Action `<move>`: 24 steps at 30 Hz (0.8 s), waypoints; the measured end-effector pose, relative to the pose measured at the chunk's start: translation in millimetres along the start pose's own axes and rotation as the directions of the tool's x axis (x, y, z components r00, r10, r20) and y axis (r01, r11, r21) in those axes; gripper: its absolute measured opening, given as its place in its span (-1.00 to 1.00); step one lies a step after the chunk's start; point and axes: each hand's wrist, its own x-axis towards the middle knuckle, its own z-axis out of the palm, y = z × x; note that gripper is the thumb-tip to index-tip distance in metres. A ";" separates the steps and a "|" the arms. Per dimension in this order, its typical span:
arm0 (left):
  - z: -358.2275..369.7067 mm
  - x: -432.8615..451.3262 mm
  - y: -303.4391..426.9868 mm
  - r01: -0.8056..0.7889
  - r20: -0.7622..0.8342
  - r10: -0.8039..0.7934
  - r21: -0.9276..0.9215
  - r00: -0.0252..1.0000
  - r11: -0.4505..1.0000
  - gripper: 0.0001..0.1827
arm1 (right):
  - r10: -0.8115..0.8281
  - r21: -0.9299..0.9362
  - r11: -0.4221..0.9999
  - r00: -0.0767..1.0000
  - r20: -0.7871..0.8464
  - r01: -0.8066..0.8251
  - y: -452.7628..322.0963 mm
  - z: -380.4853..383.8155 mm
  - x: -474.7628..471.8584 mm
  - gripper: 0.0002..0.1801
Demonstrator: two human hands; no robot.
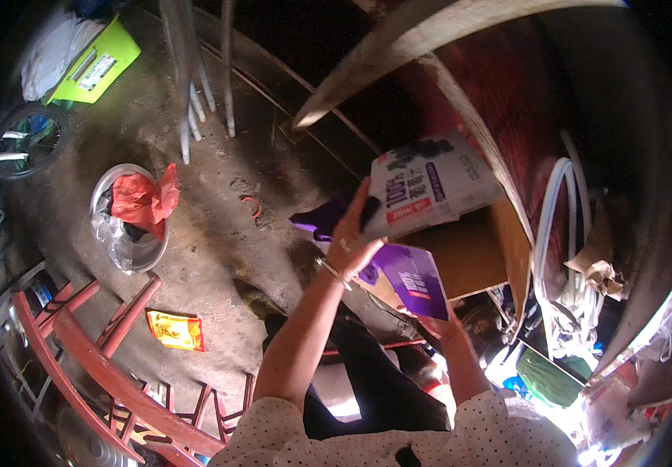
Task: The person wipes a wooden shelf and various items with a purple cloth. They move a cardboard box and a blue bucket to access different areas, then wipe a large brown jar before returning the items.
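An open cardboard box (435,181) with a printed white side and a bare brown inside lies tilted in front of me. My left hand (353,245), with a bangle at the wrist, is at the box's near left edge, fingers spread along it and purple material (327,219) beside them. A purple printed flap (415,280) stands up between my hands. My right hand (435,324) is under the lower edge of this flap, its fingers mostly hidden, so its grip cannot be made out.
A metal basin (164,245) with red and clear plastic bags stands on the floor at left. Near it lie a yellow-orange packet (176,331) and red wooden furniture (132,385). Metal legs (230,87) rise at the top; white tubing (543,280) hangs at right.
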 end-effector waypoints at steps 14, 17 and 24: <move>-53.1 -11.8 -41.8 0.274 0.336 -0.131 -0.422 0.933 0.864 -0.11 | -0.048 0.364 0.883 0.830 -0.556 0.295 -49.6 -16.9 59.0 -0.07; -65.9 -21.5 -52.1 0.247 0.379 -0.114 -0.325 0.919 0.913 -0.38 | -0.067 0.342 0.900 0.862 -0.503 0.270 -65.3 -22.9 54.1 -0.06; -58.3 -34.9 -38.2 0.088 0.335 0.012 -0.283 0.942 0.955 -0.37 | -0.099 0.352 0.916 0.959 -0.265 0.192 -112.2 -29.1 23.0 -0.04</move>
